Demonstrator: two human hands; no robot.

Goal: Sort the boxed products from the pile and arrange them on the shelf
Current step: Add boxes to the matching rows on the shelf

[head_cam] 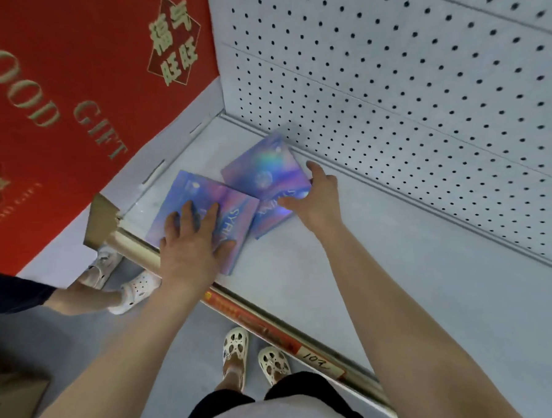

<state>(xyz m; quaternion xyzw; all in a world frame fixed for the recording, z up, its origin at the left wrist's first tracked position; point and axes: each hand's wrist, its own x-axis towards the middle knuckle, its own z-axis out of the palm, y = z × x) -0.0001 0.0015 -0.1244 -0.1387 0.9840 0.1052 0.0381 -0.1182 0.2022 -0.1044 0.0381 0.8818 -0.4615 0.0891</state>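
Pressing flat on the near iridescent box [201, 212], left hand [190, 245] with fingers straight and spread across the purple-blue lid, palm over the edge nearest the shelf's front rail [149, 252]. Lying flat on the white shelf [367, 268], in its left corner, that box with pale lettering partly showing beside the fingers. Reaching to the far iridescent box [266, 174], right hand [315, 197] with thumb along the box's near right edge and fingers curled around its corner, gripping it. Tilted, that second box, its right side raised in the hand, its left corner touching or overlapping the first box; which of the two, hard to tell. Sitting close to the pegboard back panel [422, 89], near the seam where panel meets shelf. Rising to the left of the shelf, a red display board [55, 108] with gold lettering reading "GOOD GIFT" and Chinese characters. Running along the front rail, a red price strip [258, 328] and a small tag [317, 357] with handwritten digits. Standing on the grey floor below the rail, own feet in cream perforated clogs [253, 357]. Off to the left, another person's legs and white clogs [135, 289], beside a brown cardboard piece [101, 221] at the shelf's end.
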